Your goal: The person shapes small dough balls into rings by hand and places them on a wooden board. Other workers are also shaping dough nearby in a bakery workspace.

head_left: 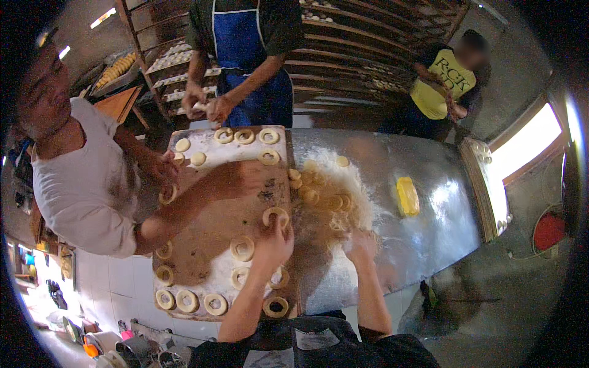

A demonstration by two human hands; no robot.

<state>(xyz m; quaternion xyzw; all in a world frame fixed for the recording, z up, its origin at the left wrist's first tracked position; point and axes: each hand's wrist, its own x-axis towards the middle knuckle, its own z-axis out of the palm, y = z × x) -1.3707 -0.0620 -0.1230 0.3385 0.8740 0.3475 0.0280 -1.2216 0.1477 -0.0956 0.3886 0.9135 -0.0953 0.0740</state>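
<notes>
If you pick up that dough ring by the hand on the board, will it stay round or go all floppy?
The dough ring under the left hand looks raw and pale, so it would probably sag and stretch if lifted by one side. It likely feels light. The flour on the metal table suggests it is sticky, not slippery.

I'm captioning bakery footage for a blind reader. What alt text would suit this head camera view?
Seen from above, a person's left hand sets a dough ring on a floured wooden board lined with more rings, while their right hand rests in a flour pile on a metal table. A co-worker's arm reaches across the board, and two other people stand beyond the table.
</notes>
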